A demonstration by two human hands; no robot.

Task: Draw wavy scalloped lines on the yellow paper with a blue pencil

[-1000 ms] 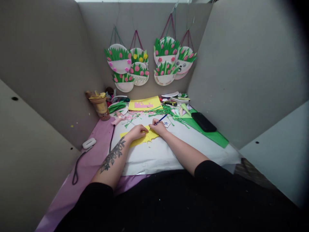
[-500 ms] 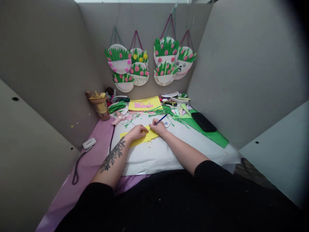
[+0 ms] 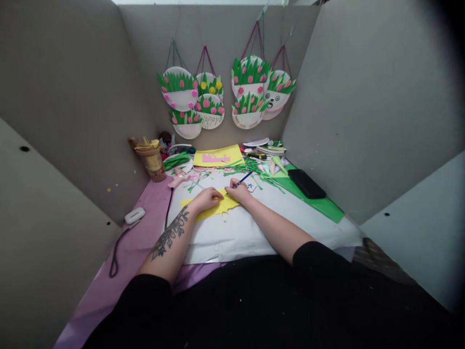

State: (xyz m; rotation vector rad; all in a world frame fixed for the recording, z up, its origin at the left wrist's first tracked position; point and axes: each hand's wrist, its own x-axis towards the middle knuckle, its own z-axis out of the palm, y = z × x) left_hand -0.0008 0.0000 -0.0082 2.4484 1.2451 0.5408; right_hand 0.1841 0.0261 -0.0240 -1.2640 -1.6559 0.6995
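Note:
My right hand (image 3: 238, 191) is closed around a blue pencil (image 3: 244, 178), its tip down on a yellow paper piece (image 3: 214, 209) with a jagged cut edge. My left hand (image 3: 207, 198) lies on that same yellow piece, fingers curled and pressing it flat against the white sheet (image 3: 236, 232) beneath. The two hands nearly touch at the pencil tip.
Green paper strips (image 3: 250, 169) and pink scraps litter the table's far side, beside a yellow sheet with a pink cut-out (image 3: 217, 156). A pink glue gun (image 3: 178, 178) and cup (image 3: 152, 160) stand left. A black phone (image 3: 307, 183) rests on green paper right. Decorated paper plates (image 3: 203, 99) hang on the back wall.

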